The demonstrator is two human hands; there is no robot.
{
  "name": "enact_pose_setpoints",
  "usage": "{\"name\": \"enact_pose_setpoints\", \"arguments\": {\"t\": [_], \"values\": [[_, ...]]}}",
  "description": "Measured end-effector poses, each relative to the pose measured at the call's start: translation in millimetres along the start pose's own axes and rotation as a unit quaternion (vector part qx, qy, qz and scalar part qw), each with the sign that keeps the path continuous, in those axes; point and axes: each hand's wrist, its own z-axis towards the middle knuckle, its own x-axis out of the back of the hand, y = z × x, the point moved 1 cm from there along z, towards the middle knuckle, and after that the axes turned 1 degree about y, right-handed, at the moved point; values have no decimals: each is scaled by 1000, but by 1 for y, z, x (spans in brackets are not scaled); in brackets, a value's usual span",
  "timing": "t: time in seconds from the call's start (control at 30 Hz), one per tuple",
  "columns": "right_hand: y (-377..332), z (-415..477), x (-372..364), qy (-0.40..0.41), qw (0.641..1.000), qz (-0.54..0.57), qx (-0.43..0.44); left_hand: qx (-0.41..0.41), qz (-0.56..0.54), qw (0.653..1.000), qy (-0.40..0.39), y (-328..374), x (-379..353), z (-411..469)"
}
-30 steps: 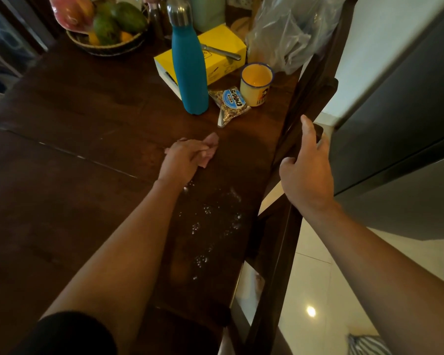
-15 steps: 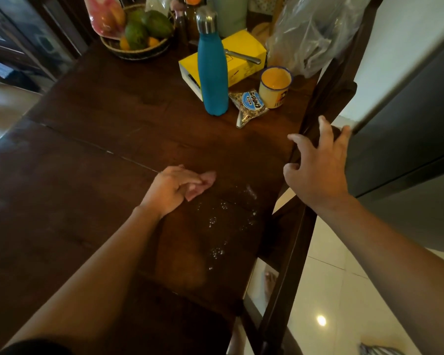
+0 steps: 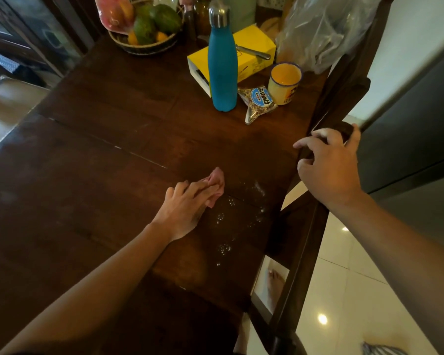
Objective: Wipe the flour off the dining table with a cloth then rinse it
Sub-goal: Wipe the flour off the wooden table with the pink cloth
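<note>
A small pink cloth [image 3: 217,179] lies on the dark wooden dining table [image 3: 100,175]. My left hand [image 3: 185,208] presses it flat, fingers stretched over it, so only its far end shows. White flour specks [image 3: 258,187] lie just right of the cloth, and more flour specks [image 3: 223,248] are scattered nearer me, close to the table's right edge. My right hand [image 3: 328,167] is off the table, fingers curled over the top of a dark chair back [image 3: 341,129].
At the far right of the table stand a blue bottle [image 3: 222,65], a yellow mug [image 3: 283,83], a snack packet [image 3: 258,101], a yellow box [image 3: 254,44], a plastic bag [image 3: 326,29] and a fruit basket [image 3: 144,47]. A grey fridge [image 3: 408,124] stands right of the chair.
My left hand has drawn the cloth back toward me, from near the bottle to beside the flour. My right hand's fingers have curled onto the chair top.
</note>
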Motion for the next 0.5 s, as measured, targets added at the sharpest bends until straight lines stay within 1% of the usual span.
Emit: {"name": "enact_pose_setpoints", "arguments": {"t": [0.07, 0.1, 0.13, 0.2, 0.23, 0.3, 0.4, 0.47, 0.5], "values": [[-1, 0, 2, 1, 1000, 7, 2, -5, 14, 1000, 20, -3, -2, 3], [-1, 0, 3, 3, 1000, 13, 3, 8, 21, 999, 36, -1, -2, 6], [-2, -1, 4, 4, 1000, 21, 2, 30, 10, 999, 44, 2, -4, 10], [-3, -2, 5, 3, 999, 37, -4, 68, -52, 995, 50, 15, -5, 17], [-3, -2, 5, 4, 999, 42, -4, 65, -75, 993, 63, 22, -7, 17], [-3, -3, 6, 8, 999, 45, 2, 35, -86, 991, 97, 30, -12, 10], [-4, -2, 7, 12, 999, 51, -2, 37, -63, 994, 83, 20, -14, -11], [-4, -3, 6, 14, 998, 58, -5, 66, -58, 993, 75, 3, -18, -24], [-3, -3, 5, 14, 998, 57, -4, 89, -63, 990, 84, -5, -18, -29]]}}
